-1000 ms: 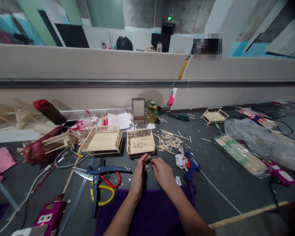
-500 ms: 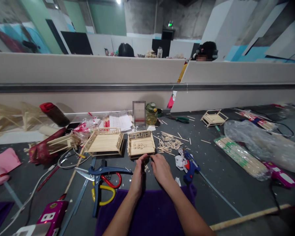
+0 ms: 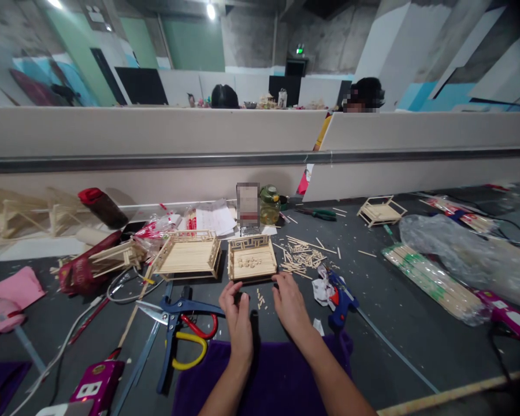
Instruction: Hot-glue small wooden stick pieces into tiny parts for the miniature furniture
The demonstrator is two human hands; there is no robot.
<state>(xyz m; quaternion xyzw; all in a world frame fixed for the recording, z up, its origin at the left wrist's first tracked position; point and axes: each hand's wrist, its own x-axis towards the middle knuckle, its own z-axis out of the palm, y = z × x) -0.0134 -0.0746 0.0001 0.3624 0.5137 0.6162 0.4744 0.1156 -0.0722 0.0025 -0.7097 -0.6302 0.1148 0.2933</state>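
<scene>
My left hand (image 3: 238,320) is raised over the table, fingers loosely curled and apart, with nothing seen in it. My right hand (image 3: 291,305) lies opposite, fingers bent forward and apart, near the front right corner of a small wooden stick model (image 3: 252,271). Cut stick bits (image 3: 248,263) are heaped on that model's deck. Between my hands a few short stick pieces (image 3: 260,299) lie on the dark table. A larger stick platform with railings (image 3: 188,257) stands to the left of the small model. Loose short sticks (image 3: 303,255) are scattered to its right.
Blue-handled cutters (image 3: 173,323) and scissors with a yellow handle (image 3: 193,349) lie at left. At right are a blue glue gun (image 3: 342,300) and bagged sticks (image 3: 433,283). A purple cloth (image 3: 273,375) lies under my forearms. A jar (image 3: 269,208) stands behind.
My hands have moved apart: the left has gone left and opened, and the right has shifted slightly right. The short pieces between them show more clearly. The whole view has shifted slightly.
</scene>
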